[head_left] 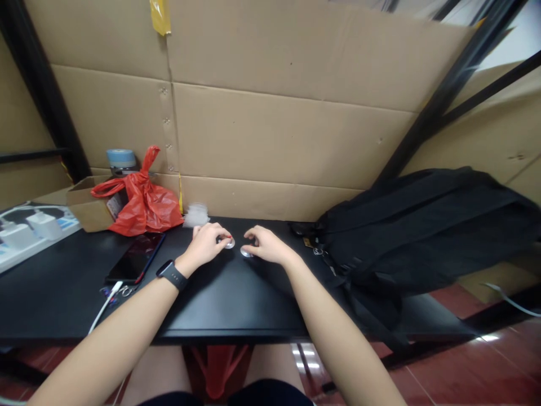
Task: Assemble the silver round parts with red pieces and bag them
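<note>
My left hand [208, 244], with a dark watch on its wrist, is over the middle of the black table. Its thumb and index finger pinch a small shiny round disc [229, 243]. Just to the right, my right hand [264, 245] has its fingers curled, with the thumb at a second shiny disc [246, 251] low over the tabletop. A short gap separates the two discs. Behind my left hand, a small stack of clear, whitish pieces [196, 215] stands against the cardboard wall.
On the black table [236, 304], a phone [137, 258], keys and a white cable lie left. Behind them are a red plastic bag [147, 203], a cardboard box [88, 204] and a power strip [38, 239]. A black backpack [422, 231] fills the right side.
</note>
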`<state>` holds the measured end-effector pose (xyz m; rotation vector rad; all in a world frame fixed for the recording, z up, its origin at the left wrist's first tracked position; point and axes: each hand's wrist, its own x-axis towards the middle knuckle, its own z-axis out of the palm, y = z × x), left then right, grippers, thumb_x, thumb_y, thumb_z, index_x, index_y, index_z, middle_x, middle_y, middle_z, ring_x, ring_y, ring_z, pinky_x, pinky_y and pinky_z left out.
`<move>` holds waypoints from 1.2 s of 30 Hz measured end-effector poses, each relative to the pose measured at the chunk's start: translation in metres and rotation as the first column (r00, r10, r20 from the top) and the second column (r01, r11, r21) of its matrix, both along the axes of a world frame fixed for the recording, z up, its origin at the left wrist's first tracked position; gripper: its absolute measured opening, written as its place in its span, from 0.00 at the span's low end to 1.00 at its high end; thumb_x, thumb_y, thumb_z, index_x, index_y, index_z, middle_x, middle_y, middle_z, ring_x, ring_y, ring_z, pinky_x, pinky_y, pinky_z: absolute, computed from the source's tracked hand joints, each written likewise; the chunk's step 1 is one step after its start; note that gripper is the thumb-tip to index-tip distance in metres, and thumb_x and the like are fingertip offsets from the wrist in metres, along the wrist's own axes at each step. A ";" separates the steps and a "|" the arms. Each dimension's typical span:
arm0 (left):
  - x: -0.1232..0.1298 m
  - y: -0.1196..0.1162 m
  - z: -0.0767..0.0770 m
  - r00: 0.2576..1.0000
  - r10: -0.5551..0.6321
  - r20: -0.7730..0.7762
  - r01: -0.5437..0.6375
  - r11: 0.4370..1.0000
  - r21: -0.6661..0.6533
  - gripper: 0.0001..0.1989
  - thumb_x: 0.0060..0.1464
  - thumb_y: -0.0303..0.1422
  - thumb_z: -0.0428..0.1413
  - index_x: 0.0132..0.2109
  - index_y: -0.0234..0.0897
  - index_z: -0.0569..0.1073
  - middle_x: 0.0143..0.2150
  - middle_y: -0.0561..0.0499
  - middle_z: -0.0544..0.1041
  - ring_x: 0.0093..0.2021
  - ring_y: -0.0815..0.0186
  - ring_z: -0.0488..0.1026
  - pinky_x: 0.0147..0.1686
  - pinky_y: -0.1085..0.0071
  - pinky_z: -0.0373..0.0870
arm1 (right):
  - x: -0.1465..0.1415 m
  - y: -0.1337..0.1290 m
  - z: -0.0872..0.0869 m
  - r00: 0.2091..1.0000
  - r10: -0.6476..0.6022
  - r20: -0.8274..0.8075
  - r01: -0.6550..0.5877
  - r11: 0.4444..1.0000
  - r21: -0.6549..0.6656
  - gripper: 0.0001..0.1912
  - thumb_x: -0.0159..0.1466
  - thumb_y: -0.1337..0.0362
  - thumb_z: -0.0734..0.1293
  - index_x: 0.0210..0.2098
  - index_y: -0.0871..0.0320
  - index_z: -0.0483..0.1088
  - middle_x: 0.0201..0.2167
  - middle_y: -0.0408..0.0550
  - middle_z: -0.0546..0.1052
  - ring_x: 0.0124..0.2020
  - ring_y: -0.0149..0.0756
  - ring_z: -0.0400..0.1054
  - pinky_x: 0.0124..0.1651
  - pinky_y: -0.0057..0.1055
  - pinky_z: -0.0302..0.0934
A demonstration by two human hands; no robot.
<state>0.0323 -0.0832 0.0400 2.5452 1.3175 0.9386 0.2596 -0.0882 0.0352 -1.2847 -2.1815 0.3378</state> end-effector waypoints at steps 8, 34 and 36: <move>-0.002 0.006 -0.006 0.998 0.049 0.036 -0.046 0.997 -0.062 0.07 0.58 0.35 0.56 0.35 0.45 0.80 0.35 0.54 0.83 0.40 0.60 0.77 0.47 0.62 0.59 | 0.000 0.000 -0.001 1.000 0.007 0.027 -0.004 0.995 -0.104 0.08 0.58 0.75 0.68 0.25 0.58 0.75 0.22 0.44 0.78 0.27 0.33 0.71 0.34 0.29 0.61; 0.012 -0.003 -0.013 0.955 0.009 0.297 0.052 0.979 -0.198 0.08 0.61 0.36 0.53 0.37 0.41 0.76 0.37 0.54 0.83 0.40 0.64 0.80 0.46 0.69 0.70 | -0.026 -0.004 -0.011 0.672 -0.051 -0.739 -0.312 0.885 -0.345 0.32 0.50 0.58 0.79 0.53 0.57 0.75 0.41 0.48 0.77 0.34 0.35 0.76 0.39 0.34 0.72; 0.010 -0.003 -0.009 0.965 -0.009 0.263 0.054 0.985 -0.161 0.08 0.61 0.38 0.53 0.38 0.42 0.76 0.38 0.54 0.83 0.41 0.64 0.80 0.47 0.69 0.69 | -0.027 -0.003 -0.011 0.682 -0.032 -0.730 -0.312 0.891 -0.330 0.34 0.48 0.59 0.80 0.53 0.56 0.75 0.41 0.47 0.77 0.34 0.34 0.75 0.40 0.34 0.71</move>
